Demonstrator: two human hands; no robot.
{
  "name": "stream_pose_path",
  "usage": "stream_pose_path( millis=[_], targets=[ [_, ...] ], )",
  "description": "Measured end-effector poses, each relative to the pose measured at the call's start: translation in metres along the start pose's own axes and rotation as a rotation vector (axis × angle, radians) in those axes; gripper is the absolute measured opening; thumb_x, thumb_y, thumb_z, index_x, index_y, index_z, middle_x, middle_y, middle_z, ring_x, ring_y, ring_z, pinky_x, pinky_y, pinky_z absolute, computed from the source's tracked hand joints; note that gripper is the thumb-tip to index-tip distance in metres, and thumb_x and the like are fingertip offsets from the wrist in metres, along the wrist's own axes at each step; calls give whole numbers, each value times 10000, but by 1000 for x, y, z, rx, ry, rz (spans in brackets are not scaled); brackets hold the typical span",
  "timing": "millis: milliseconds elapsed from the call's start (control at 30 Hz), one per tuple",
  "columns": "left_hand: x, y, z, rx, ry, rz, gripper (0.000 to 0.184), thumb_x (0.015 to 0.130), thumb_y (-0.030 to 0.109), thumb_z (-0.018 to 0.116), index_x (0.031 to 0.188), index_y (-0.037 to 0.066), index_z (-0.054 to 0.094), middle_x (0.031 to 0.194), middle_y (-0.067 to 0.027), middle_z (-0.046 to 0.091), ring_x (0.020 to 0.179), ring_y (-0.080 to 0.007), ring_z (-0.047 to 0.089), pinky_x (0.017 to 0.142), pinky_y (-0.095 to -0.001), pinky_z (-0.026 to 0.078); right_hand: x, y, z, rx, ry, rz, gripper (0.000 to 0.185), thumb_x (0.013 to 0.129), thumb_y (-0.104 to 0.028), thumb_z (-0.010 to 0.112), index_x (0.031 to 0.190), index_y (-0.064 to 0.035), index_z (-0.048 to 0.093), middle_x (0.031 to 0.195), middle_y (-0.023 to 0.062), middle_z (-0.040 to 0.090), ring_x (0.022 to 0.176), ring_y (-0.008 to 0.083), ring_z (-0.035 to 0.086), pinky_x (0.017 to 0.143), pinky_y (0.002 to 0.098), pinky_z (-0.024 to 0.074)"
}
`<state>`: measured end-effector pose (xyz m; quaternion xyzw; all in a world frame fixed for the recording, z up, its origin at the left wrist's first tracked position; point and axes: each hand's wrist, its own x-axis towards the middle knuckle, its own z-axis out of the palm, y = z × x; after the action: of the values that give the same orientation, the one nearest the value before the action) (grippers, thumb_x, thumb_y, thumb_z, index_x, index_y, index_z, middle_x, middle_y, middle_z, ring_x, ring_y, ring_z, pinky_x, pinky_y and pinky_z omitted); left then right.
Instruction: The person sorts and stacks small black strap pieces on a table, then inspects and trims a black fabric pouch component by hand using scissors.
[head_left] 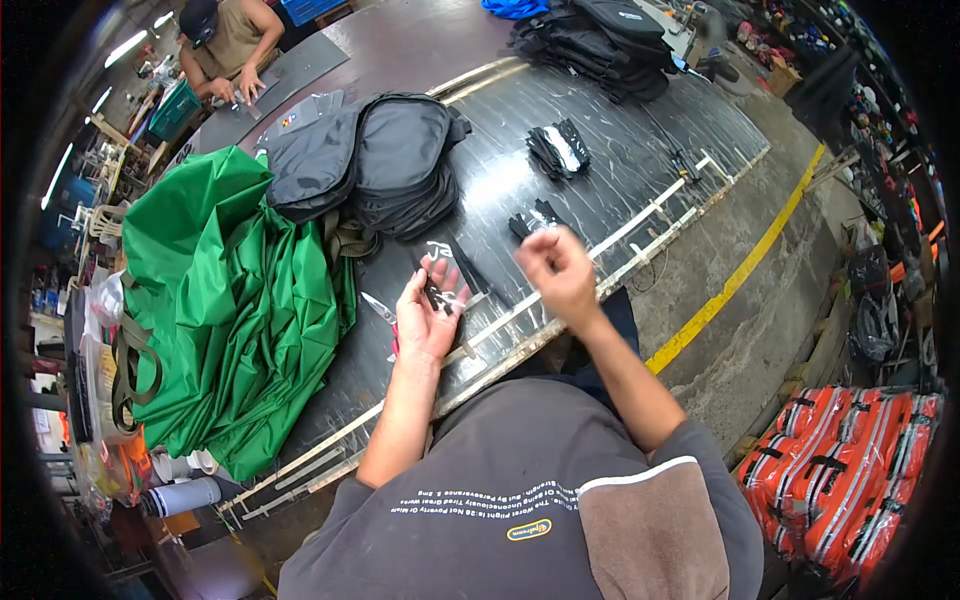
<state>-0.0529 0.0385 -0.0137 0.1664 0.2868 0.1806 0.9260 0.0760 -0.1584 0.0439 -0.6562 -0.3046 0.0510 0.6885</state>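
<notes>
Palm up over the table's near edge, my left hand (430, 312) holds small black strips with white markings (440, 298) across its palm and fingers. My right hand (558, 272) is raised to the right of it, slightly blurred, fingers curled together; whatever they pinch, if anything, cannot be made out. Just beyond it lies a small bunch of black strips (535, 216), partly covered by the hand. A larger black-and-white bundle (559, 148) sits farther back. Scissors (380, 310) with red handles lie beside my left wrist.
Green fabric (235, 320) is heaped on the left of the dark table (500, 215). Stacked black backpacks (400, 150) stand beyond it, and more black bags (600, 50) at the back. Another person (235, 50) works at the far left. Orange packs (840, 470) are piled on the right.
</notes>
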Motion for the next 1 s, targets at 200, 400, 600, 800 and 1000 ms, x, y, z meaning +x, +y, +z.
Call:
stream_pose_path(
  millis=[200,400,600,800,1000],
  targets=[
    [-18,-6,20,-7,-85,-27,338,1118,363,550,1357,149,656,1318,-78,727,1294,-312,638,1081,-574,519,56,83,-51,-580,90,-2,181,946,-146,799,1076,-58,710,916,41,713,852,207,688,789,372,560],
    [-20,-20,19,-62,-173,-89,248,1090,292,607,1254,124,685,1310,-99,739,1302,-339,650,1144,-613,479,40,59,-36,-677,159,-197,194,938,-251,809,1008,-82,745,1036,119,685,1004,339,664,901,458,520],
    [-20,-35,33,-19,-204,-147,203,1063,244,646,1184,91,701,1213,-68,765,1204,-261,695,1155,-564,496,0,22,7,-245,-107,2,345,904,-197,868,1162,0,753,998,63,689,824,139,620,733,296,521],
    [-20,-43,26,63,-207,-122,222,1045,221,721,1250,159,663,1226,-23,747,1191,-205,693,1123,-542,518,-10,13,14,-431,9,-225,299,882,-173,860,1146,-59,778,1126,105,713,988,278,678,854,384,548],
    [-12,-36,21,65,-73,-27,251,1035,280,762,1253,195,670,1168,11,756,1112,-194,694,970,-470,560,-15,-23,14,-472,-44,-587,219,916,-40,774,1124,-105,795,1060,88,731,999,260,695,888,406,517]
  ],
)
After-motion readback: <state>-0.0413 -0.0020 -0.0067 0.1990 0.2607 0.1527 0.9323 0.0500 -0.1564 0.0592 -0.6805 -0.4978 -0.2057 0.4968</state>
